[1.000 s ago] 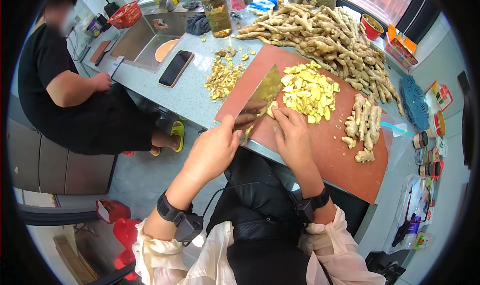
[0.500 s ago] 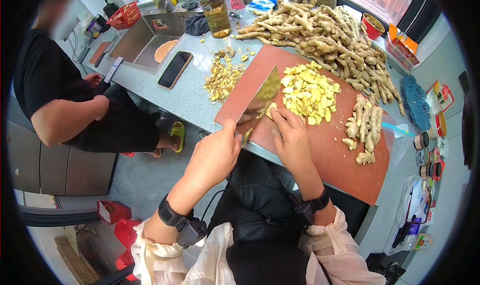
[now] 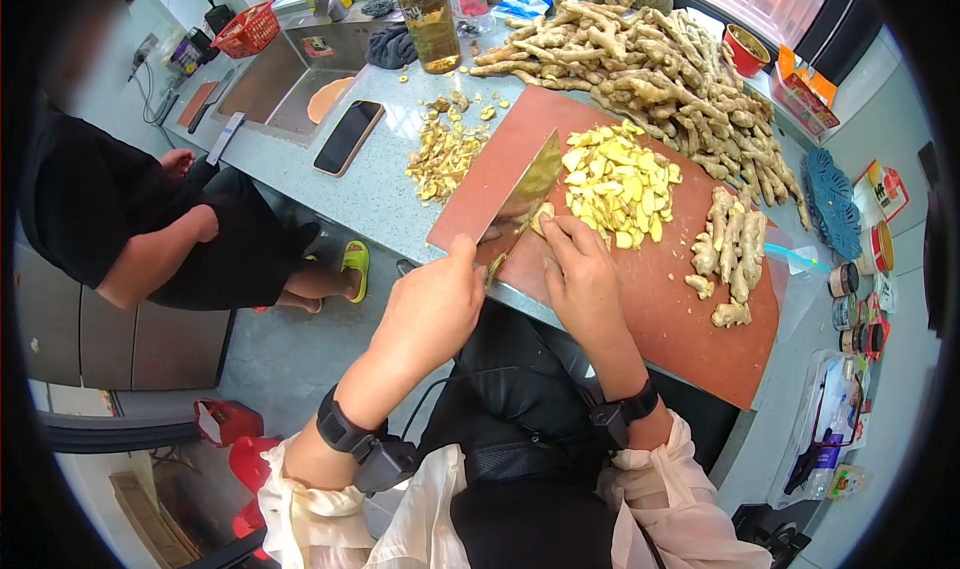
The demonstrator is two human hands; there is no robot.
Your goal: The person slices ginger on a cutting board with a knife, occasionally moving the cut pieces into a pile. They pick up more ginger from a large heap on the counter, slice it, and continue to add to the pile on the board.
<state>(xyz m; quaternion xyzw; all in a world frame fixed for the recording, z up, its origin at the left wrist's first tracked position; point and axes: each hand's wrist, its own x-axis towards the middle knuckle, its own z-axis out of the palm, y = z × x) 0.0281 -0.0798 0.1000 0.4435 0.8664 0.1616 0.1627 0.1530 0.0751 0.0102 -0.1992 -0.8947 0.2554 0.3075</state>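
Since the earlier frame, a person in black short-sleeved clothing (image 3: 90, 194) has been shifting farther to the left, one elbow now showing lower; from my remote seat I am seeing my two hands keeping almost the same places.

My left hand (image 3: 435, 294) is curling its fingers tightly around the handle end of a broad, rectangular metal cleaver (image 3: 528, 187), the grip itself being mostly hidden; the blade is standing on edge on a flat reddish-brown cutting board (image 3: 690, 309); my right hand (image 3: 580, 269) is keeping its fingers clamped on a pale yellow piece of ginger (image 3: 542, 218), just beside the blade's right face; I cannot tell whether the two are touching.

Beyond that hand, a heap of thin yellow ginger slices (image 3: 620, 184) is lying on the board; some knobbly beige ginger chunks (image 3: 735, 244) are resting near its right side; a large mound of long tan ginger roots (image 3: 665, 89) is spreading behind; on the speckled pale-grey table (image 3: 380, 204), yellow-brown scraps (image 3: 445, 159) are lying left of the board, near a black-screened phone (image 3: 349, 137).
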